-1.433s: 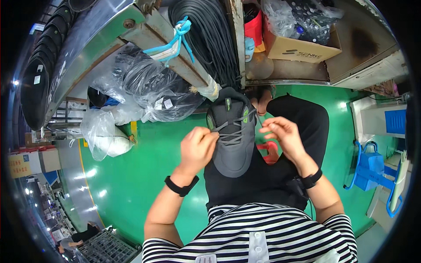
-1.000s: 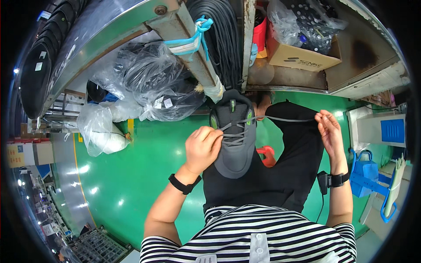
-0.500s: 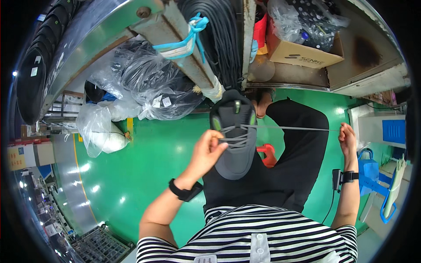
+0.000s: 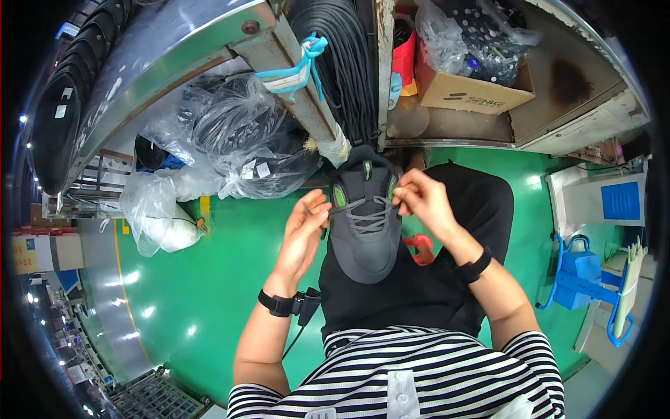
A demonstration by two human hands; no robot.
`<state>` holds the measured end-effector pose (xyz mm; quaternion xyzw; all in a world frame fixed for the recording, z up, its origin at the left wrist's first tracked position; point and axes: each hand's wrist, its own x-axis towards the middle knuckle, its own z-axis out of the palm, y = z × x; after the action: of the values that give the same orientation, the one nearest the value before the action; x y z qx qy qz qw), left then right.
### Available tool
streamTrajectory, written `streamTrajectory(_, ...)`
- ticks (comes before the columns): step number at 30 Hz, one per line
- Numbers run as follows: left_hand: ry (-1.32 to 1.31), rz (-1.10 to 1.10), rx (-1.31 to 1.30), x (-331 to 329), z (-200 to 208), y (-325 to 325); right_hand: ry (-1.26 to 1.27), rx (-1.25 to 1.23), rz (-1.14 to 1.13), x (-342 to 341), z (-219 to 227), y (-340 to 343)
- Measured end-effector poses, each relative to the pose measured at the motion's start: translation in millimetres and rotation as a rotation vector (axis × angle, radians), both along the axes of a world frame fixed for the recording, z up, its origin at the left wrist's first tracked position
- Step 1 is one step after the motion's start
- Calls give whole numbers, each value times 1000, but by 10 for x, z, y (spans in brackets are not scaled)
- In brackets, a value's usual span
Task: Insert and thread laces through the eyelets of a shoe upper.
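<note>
A dark grey sneaker (image 4: 363,251) rests above my lap, its toe toward me. Grey shoelaces (image 4: 368,220) cross its tongue, and green patches show on both sides of the collar. At the left edge of the shoe, my left hand (image 4: 301,234) has its thumb and fingers pinched on a lace end. On the opposite side, beside the green collar patch, my right hand (image 4: 426,204) pinches the other lace close to the upper. Its fingertips partly cover that lace.
Black laces (image 4: 335,63) hang in a thick bundle behind the shoe, next to a metal post. Clear plastic bags (image 4: 237,133) lie at the left. A cardboard box (image 4: 474,91) sits on the shelf at far right. A red object (image 4: 420,249) is beside my leg.
My right hand has come in from far right, where it held a lace stretched out, to the shoe's right side. My left hand has shifted slightly left, off the lacing.
</note>
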<state>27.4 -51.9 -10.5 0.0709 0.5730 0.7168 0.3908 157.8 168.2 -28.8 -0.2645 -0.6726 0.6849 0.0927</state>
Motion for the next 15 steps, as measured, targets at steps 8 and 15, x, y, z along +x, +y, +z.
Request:
streamTrajectory(8,173,112,-117,218,-205,-33,-125,676,122,70,125,-60)
streamTrajectory(15,973,76,-377,-47,81,20,-146,1376,412,-154,210,-47)
